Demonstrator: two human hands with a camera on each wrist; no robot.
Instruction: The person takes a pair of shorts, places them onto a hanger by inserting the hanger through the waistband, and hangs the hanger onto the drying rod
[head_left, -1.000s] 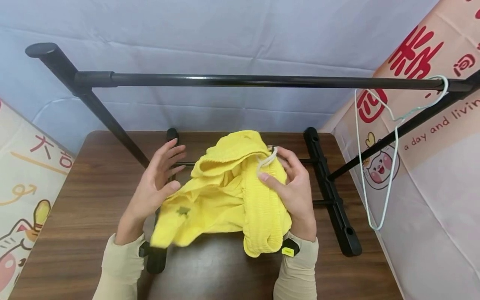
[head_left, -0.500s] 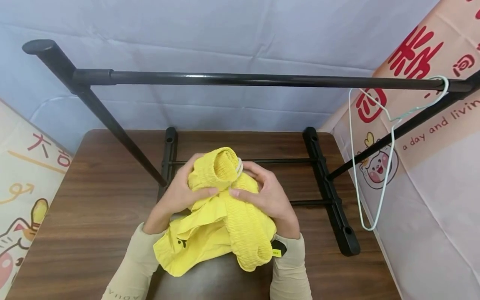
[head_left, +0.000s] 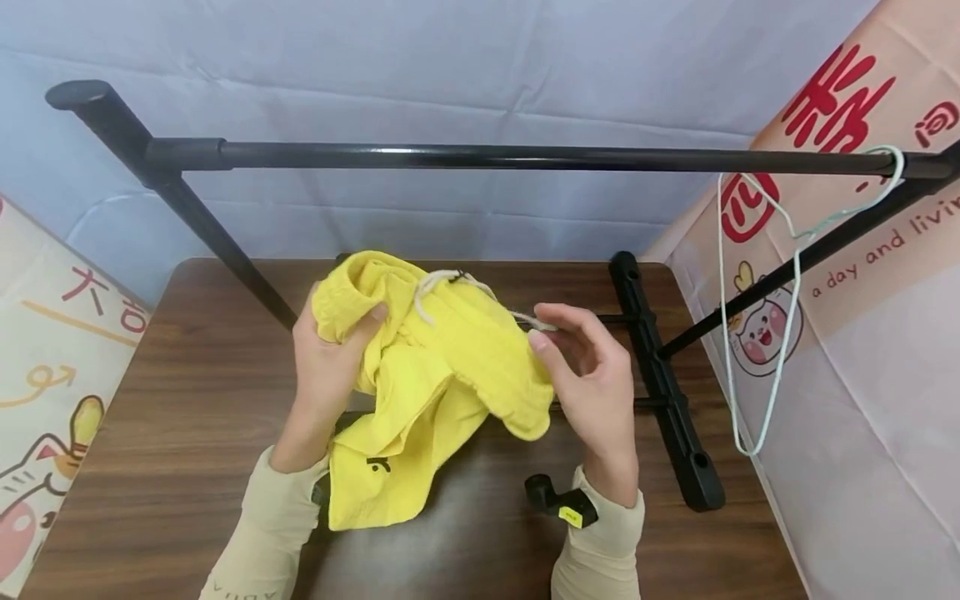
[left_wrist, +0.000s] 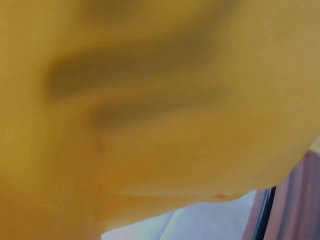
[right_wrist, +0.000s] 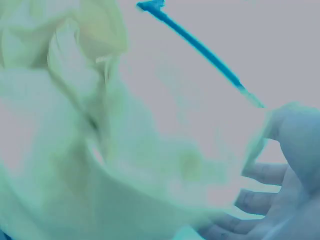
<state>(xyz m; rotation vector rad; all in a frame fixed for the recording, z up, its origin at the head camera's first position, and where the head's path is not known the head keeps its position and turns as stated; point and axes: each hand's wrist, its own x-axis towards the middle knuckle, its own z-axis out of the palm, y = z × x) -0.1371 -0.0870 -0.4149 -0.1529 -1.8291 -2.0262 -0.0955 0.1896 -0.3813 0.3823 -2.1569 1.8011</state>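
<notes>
Yellow drawstring pants (head_left: pixel 420 358) hang bunched above the table; folds hide the length of the legs. My left hand (head_left: pixel 330 367) grips the elastic waistband at the left, thumb on top and fingers behind the cloth. A whitish drawstring (head_left: pixel 480 286) runs over the top of the pants to the right. Its far end lies between the thumb and index finger of my right hand (head_left: pixel 596 383), which seem to pinch it. A small dark print (head_left: pixel 378 464) shows on the lower cloth. Blurred yellow cloth (left_wrist: pixel 175 150) fills most of the left wrist view, hiding that hand.
A black rack stands on the brown table (head_left: pixel 187 467), its top bar (head_left: pixel 480 158) crossing beyond my hands. A pale green hanger (head_left: pixel 797 250) hangs at the bar's right end. A black foot (head_left: pixel 667 400) of the rack lies right of my right hand.
Both hands came together on the waistband, then moved apart. The left hand now holds the pants at the left, and the right hand has drawn away to the right with the drawstring's end.
</notes>
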